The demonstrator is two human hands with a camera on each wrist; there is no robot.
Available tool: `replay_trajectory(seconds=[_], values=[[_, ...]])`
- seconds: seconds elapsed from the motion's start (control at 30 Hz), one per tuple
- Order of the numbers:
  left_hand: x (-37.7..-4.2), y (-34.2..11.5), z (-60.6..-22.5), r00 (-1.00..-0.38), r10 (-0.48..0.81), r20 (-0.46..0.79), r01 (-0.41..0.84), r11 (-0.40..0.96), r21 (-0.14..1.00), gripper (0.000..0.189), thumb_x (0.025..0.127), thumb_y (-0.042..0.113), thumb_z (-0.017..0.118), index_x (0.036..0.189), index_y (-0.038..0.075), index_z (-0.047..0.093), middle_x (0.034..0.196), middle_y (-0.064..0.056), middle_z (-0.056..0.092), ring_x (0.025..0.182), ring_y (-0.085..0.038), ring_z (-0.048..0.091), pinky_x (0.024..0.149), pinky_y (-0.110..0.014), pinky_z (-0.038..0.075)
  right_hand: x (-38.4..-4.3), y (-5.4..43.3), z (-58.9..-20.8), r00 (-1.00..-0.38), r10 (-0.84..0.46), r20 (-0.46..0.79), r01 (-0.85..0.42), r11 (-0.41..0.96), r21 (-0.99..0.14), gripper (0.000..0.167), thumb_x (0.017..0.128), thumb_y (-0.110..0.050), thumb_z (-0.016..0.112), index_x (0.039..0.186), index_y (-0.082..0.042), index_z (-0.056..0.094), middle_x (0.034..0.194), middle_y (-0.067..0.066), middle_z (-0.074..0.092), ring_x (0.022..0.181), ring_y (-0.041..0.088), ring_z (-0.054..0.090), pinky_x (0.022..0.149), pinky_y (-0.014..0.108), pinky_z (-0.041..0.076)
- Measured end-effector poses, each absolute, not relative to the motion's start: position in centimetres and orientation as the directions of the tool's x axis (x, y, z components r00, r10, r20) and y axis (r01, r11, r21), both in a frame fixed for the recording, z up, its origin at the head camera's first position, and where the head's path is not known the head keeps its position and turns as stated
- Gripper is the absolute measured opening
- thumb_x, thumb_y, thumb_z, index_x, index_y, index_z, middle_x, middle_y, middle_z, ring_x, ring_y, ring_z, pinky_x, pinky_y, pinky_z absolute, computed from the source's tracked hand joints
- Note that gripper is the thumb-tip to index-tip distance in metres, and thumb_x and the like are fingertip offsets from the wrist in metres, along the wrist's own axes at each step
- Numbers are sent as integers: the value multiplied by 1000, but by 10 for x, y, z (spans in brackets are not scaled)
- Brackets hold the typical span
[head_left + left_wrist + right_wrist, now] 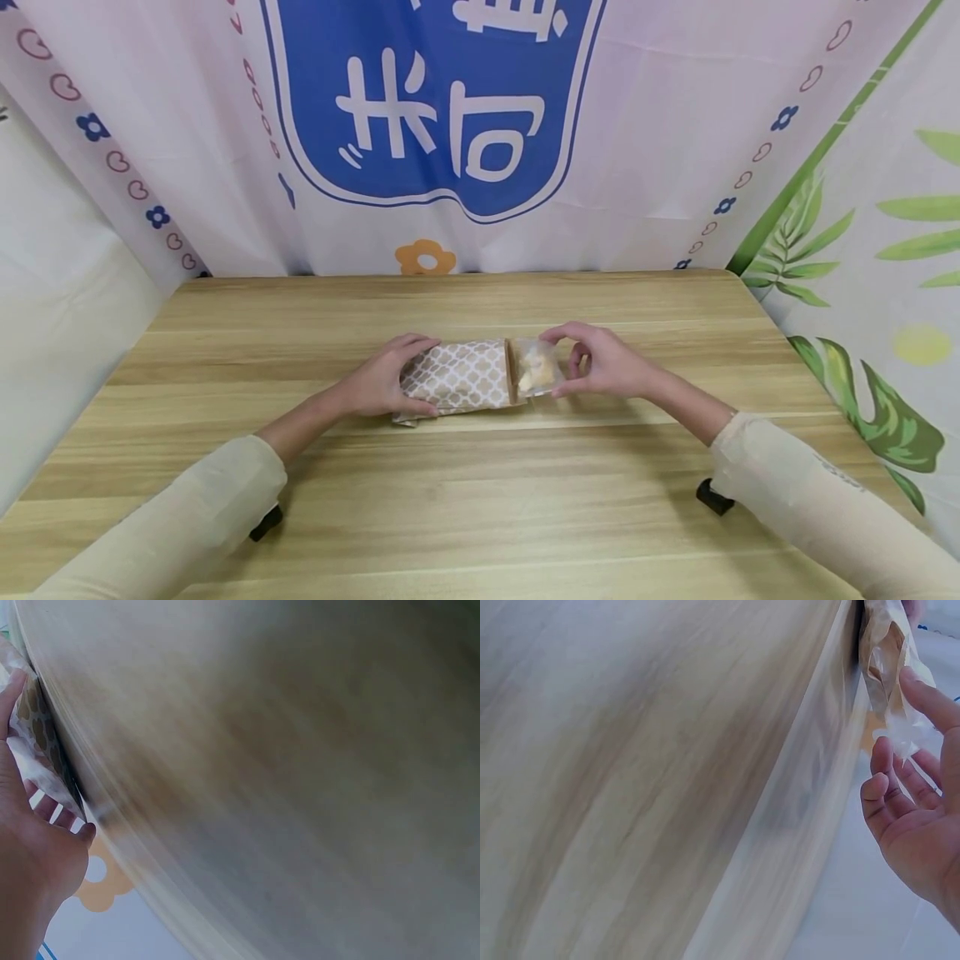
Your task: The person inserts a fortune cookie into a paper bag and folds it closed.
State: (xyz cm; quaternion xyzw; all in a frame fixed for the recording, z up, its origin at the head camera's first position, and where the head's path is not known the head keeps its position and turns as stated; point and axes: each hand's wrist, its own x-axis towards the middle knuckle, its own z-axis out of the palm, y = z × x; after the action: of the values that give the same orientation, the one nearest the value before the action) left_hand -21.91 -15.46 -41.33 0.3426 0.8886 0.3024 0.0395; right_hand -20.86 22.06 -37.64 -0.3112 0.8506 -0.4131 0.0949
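Note:
A paper bag [468,377] with a tan and white lattice pattern lies on its side on the wooden table [480,500], its mouth facing right. My left hand [381,382] grips its closed end, thumb at the near side and fingers at the far side. At the mouth, a clear plastic packet [537,372] with pale yellow pieces inside is partly out of the bag. My right hand [606,365] holds the packet's outer edge between thumb and fingers. The left wrist view shows the bag [39,724] against the left hand; in the right wrist view the packet [901,735] meets the right fingertips.
Behind the table hangs a pale curtain [637,150] with a large blue emblem and an orange flower. A leaf-patterned cloth [885,317] hangs at the right. Small black pieces [714,497] show beneath both sleeves.

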Motion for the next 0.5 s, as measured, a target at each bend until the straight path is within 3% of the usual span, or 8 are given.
replay_trajectory(seconds=[0.5], values=[[-219,-155,-414,-761,633,140,589,584,559,104,71,45,94,151,-2,47,149,-20,51,138,-39,47,116,-58,38,-213,209,-378,-738,-663,126,-536,464,-705,70,77,-8,92,138,3,59,127,17,65,67,12,61,57,25,54]])
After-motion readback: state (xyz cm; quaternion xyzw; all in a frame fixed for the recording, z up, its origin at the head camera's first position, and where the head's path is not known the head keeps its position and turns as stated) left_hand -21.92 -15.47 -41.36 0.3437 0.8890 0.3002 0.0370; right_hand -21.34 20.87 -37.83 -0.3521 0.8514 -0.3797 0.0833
